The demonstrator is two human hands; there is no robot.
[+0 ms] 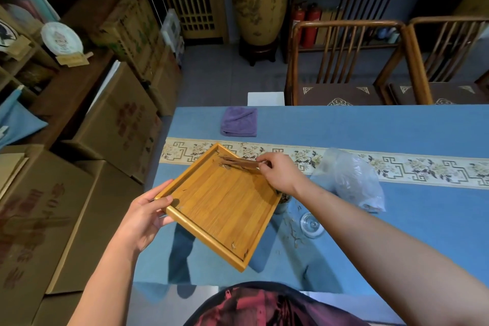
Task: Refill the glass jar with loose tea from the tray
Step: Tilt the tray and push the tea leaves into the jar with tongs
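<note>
My left hand (pixel 146 216) grips the near-left corner of a square bamboo tray (pixel 222 206) and holds it tilted above the table's left end. A few tea leaves cling in the tray's far corner and near its lower corner. My right hand (pixel 280 172) pinches a brown wooden scoop (pixel 239 163) whose tip rests in the tray's far corner. The glass jar (pixel 283 200) stands just under the tray's right corner, mostly hidden, with tea showing inside. Its clear glass lid (pixel 312 225) lies on the cloth beside it.
A crumpled clear plastic bag (pixel 352 177) lies right of the jar. A folded purple cloth (pixel 239 122) sits at the table's far edge. Loose tea bits (pixel 293 235) are scattered on the blue tablecloth. Cardboard boxes (pixel 116 124) stand left, wooden chairs (pixel 344 61) beyond.
</note>
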